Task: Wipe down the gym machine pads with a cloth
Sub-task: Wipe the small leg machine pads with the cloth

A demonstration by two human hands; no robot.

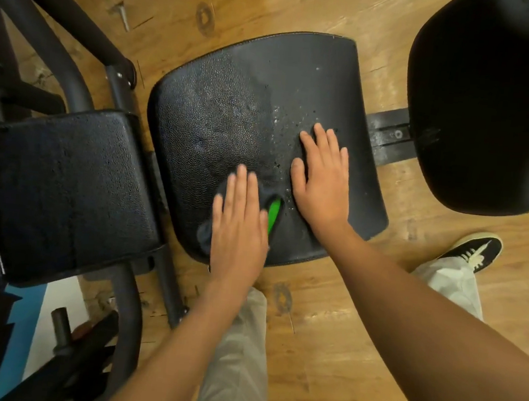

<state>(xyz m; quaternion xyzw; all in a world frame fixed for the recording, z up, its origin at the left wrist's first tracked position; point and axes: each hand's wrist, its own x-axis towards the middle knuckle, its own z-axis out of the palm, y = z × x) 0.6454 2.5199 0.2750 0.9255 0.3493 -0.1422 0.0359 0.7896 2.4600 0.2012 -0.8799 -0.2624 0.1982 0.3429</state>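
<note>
A black seat pad (266, 103) lies in the middle of the view, wet with droplets near its centre. My left hand (238, 223) presses flat, fingers straight, on a dark cloth (273, 212) with a green strip, at the pad's near edge. The hand hides most of the cloth. My right hand (321, 180) rests flat on the bare pad just to the right of the cloth, fingers spread. A second black pad (64, 187) sits to the left, and a third rounded black pad (491, 109) stands at the right.
The machine's dark steel frame tubes (56, 38) run along the left side. A metal bracket (388, 138) joins the middle pad to the right one. Wooden floor (356, 338) surrounds the machine. My trouser legs and a black shoe (475, 249) are below.
</note>
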